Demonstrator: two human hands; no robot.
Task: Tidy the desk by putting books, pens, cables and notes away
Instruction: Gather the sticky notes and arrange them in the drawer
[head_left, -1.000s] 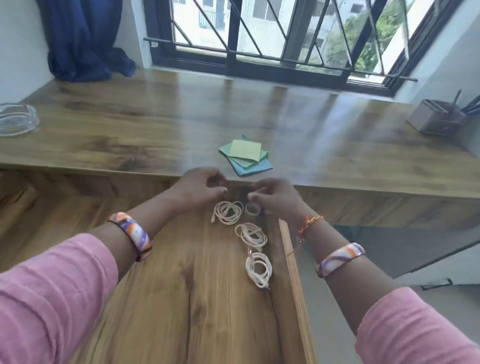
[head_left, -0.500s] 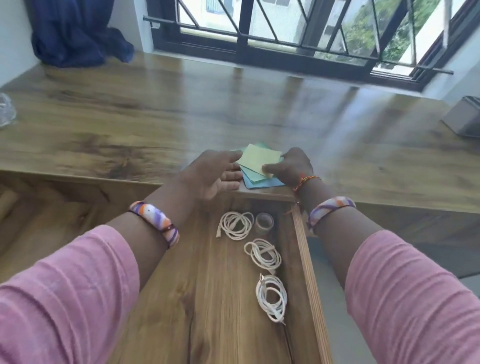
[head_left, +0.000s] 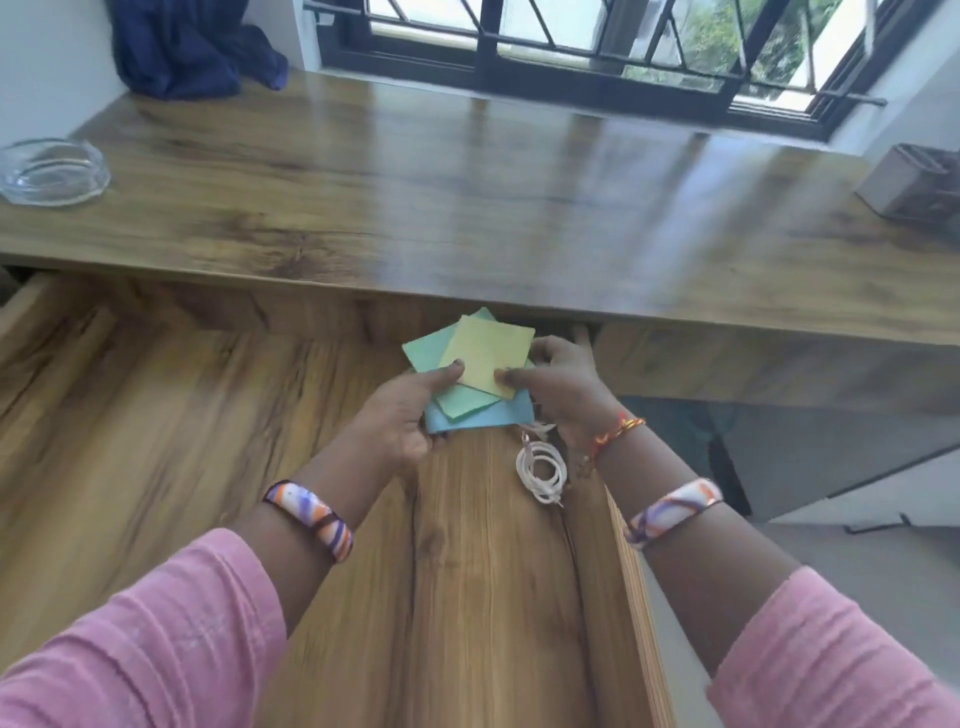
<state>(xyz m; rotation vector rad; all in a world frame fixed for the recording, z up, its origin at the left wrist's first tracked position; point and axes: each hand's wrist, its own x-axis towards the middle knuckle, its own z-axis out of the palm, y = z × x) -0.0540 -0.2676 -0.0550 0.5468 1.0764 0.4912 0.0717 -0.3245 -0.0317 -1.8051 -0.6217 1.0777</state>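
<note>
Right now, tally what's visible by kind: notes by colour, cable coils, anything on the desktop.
Yellow note: 1
Green notes: 2, fanned
Blue note: 1
White cable coil: 1 visible
Glass dish: 1
Grey holder: 1
Total: 7

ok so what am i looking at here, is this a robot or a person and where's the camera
No robot: a person wearing a head camera that looks down at their own arms in pink sleeves. The left hand and right hand both grip a fanned stack of yellow, green and blue paper notes above an open wooden drawer, where a coiled white cable lies. Behind is the wooden desk top, bearing a clear glass dish and a grey pen holder.
</note>
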